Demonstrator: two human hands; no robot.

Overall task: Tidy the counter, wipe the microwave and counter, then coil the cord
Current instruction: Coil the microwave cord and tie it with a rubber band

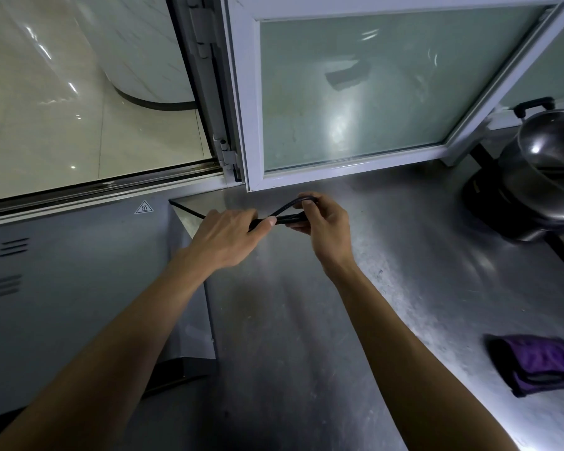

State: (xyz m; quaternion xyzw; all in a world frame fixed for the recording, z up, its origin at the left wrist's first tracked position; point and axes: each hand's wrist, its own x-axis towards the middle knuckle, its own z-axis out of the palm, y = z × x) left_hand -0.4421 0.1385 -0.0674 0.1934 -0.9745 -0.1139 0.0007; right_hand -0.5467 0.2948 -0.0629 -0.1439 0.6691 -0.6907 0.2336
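Note:
A black cord [290, 209] is folded into a small loop above the steel counter [388, 271]. My left hand [228, 236] pinches one end of the loop between thumb and fingers. My right hand [323, 222] grips the other end, where the cord bends back. A thin stretch of the cord runs left from my hands to behind the grey microwave [72, 288], which stands at the left with its top vents and a heat warning label in view.
A folded purple cloth [541, 364] lies on the counter at the right edge. A steel pot [547, 170] with a lid sits on a black cooker at the far right. A frosted window [388, 86] in a white frame stands behind the counter.

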